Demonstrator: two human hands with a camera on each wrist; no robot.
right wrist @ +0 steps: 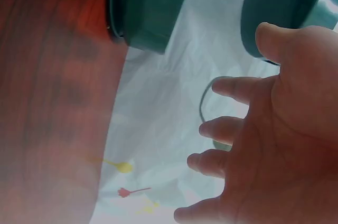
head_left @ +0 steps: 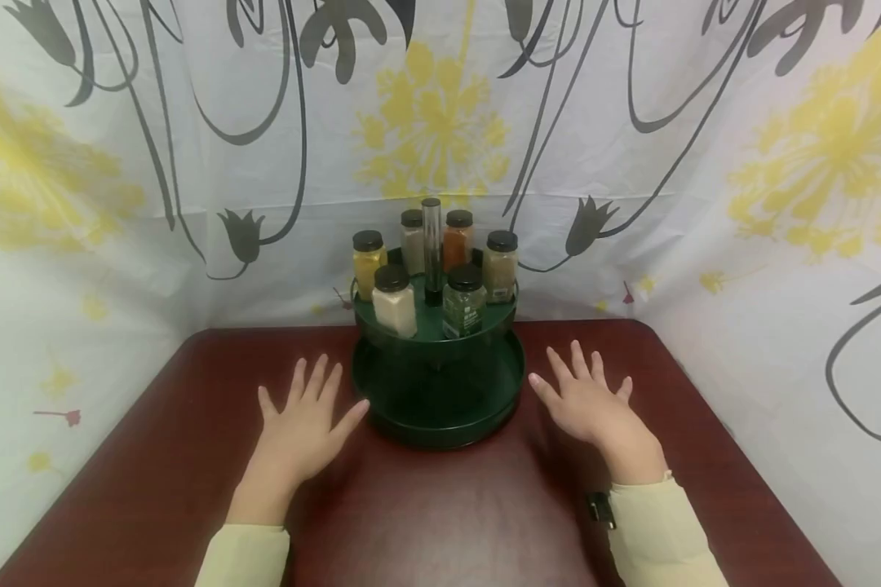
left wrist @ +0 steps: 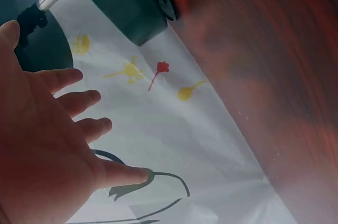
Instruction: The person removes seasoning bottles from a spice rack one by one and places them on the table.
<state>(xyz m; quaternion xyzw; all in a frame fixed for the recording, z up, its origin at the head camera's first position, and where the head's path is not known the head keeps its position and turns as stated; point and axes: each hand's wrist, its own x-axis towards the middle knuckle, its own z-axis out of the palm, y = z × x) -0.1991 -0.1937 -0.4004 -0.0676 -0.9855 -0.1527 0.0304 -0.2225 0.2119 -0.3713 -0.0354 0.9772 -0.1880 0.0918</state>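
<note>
A dark green two-tier round rack [head_left: 440,437] stands at the back middle, with a clear post [head_left: 431,244] at its centre. Black-lidded spice jars ring the upper tier: a yellow one [head_left: 368,267], a cream one [head_left: 396,311], a green-labelled one [head_left: 464,310], a tan one [head_left: 500,273], an orange-red one [head_left: 458,244] and a greyish one [head_left: 413,244]. To the rack's left is my left hand [head_left: 304,432], fingers spread, holding nothing. My right hand [head_left: 591,408], also spread and bare, is to its right. The left palm [left wrist: 47,139] and right palm [right wrist: 296,113] fill part of the wrist views.
A dark red-brown wooden table [head_left: 440,514] lies under the rack and hands. White cloth [head_left: 286,163] printed with grey and yellow flowers hangs behind and along both sides. A small dark object [head_left: 600,509] sits at the right sleeve's cuff.
</note>
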